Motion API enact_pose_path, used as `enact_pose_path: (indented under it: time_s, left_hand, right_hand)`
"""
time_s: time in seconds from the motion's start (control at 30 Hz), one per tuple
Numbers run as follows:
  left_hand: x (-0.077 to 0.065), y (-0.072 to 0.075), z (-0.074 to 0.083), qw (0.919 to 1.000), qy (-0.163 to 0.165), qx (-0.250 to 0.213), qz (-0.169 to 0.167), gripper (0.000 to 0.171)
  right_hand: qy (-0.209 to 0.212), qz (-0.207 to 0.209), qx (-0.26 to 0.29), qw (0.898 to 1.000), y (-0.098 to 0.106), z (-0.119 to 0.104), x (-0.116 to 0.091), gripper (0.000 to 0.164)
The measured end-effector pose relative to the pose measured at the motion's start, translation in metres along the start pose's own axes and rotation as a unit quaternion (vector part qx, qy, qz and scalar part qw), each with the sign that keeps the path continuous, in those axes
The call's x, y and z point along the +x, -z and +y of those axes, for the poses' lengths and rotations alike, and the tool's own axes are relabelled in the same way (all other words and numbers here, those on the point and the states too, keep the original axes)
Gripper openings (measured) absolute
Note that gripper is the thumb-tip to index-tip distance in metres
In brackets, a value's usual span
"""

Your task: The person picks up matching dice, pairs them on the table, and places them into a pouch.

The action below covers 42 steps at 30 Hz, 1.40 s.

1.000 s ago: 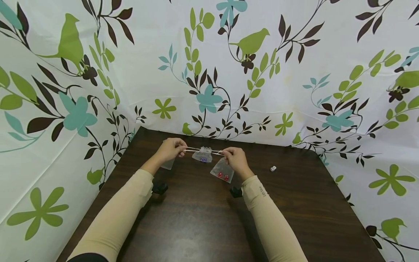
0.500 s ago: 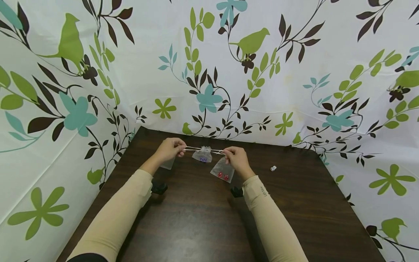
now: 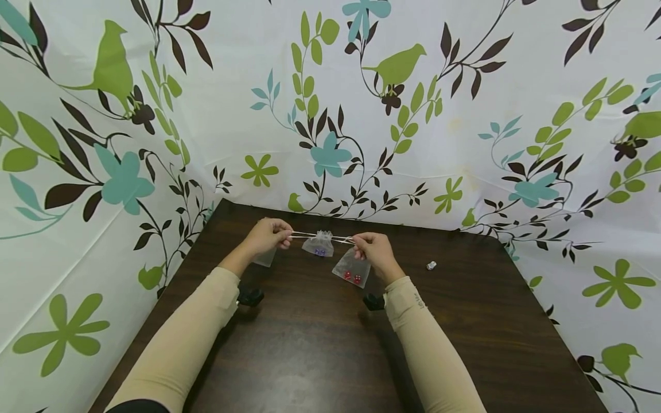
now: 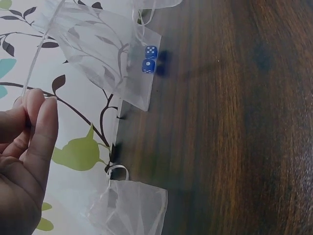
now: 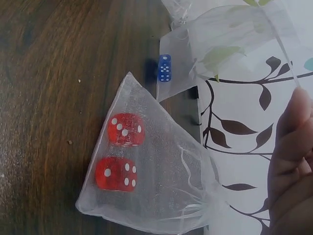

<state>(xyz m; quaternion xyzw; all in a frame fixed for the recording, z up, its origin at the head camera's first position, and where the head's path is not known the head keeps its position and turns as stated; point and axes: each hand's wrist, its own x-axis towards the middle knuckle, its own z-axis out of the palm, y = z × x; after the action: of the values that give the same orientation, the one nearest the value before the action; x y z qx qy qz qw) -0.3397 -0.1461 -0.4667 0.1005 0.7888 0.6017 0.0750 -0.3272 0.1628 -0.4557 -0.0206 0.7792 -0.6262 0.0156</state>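
A small sheer white drawstring pouch hangs gathered at the neck between both hands, its bottom near the tabletop. Two blue dice lie inside at its bottom. The left hand pinches the drawstring loops at one side between thumb and fingers. On the other side, the right hand pinches the opposite drawstring ends. The strings stretch taut between them. Just below the right hand lies a second sheer pouch holding two red dice. A third sheer pouch lies under the left hand, partly hidden by it.
Some small whitish objects, too small to make out, sit right of the right hand. The dark wooden table meets a patterned cloth at its back edge. Black devices sit under the wrists.
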Motion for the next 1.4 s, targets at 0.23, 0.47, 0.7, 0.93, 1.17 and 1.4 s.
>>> enact_pose_path:
  time_s: [0.23,0.47,0.7,0.93,1.17,1.4]
  left_hand:
    - [-0.0016,0.0023,-0.0008,0.9998,0.009,-0.005,-0.014,0.024]
    - [-0.0010,0.0040,-0.0019,0.9998,0.015,-0.011,-0.003,0.025]
    - [-0.0014,0.0025,-0.0023,0.9997,0.020,-0.012,-0.001,0.027]
    - [-0.0026,0.0030,-0.0022,0.9998,0.015,-0.006,-0.008,0.027]
    - [-0.0024,0.0030,-0.0003,0.9998,0.018,-0.006,-0.001,0.024]
    - [-0.0012,0.0049,-0.0010,0.9998,0.016,-0.008,-0.005,0.027]
  right_hand:
    - [-0.004,0.003,-0.006,1.000,0.0012,0.0027,0.0016,0.021]
    - [-0.004,0.011,-0.007,1.000,0.0049,0.0065,0.0024,0.019]
    - [-0.013,0.009,-0.014,1.000,0.0051,0.0066,0.0013,0.020]
    - [-0.017,-0.004,-0.007,1.000,0.0070,0.0040,-0.0009,0.024]
    - [-0.011,0.004,0.001,1.000,0.0077,0.0082,0.0014,0.021]
    - [-0.003,0.014,0.000,1.000,0.0091,0.0094,0.0023,0.018]
